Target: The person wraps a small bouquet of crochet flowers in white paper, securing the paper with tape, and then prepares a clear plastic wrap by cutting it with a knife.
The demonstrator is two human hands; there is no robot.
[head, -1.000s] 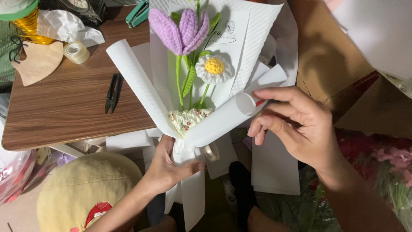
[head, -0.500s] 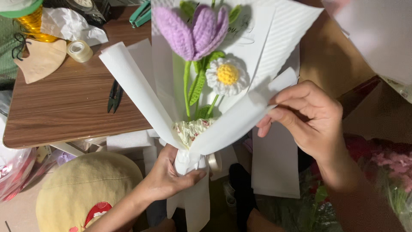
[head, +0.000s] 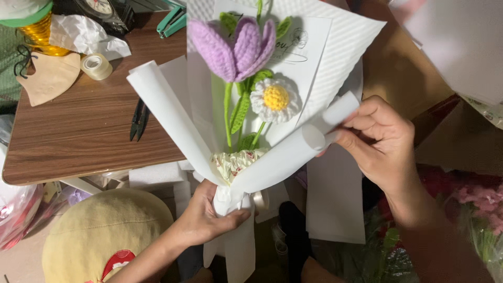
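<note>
A small bouquet (head: 251, 131) is wrapped in white paper (head: 335, 47). It holds a purple crocheted tulip (head: 236, 50) and a white crocheted daisy (head: 275, 98) with a yellow centre, both on green stems. My left hand (head: 209, 215) grips the bouquet's gathered neck from below. My right hand (head: 380, 141) pinches the rolled right edge of the white wrapping paper (head: 309, 144) beside the daisy.
A brown wooden table (head: 89, 131) stands at the left with black snips (head: 139, 119), a roll of clear tape (head: 96, 66), a tan face mask (head: 50, 78) and crumpled paper (head: 86, 36). A yellow cap (head: 99, 236) lies below. Pink flowers (head: 482, 204) sit at right.
The bouquet has tilted and come closer to the camera. My right hand has slid outward along the rolled paper edge. My left hand keeps hold of the neck.
</note>
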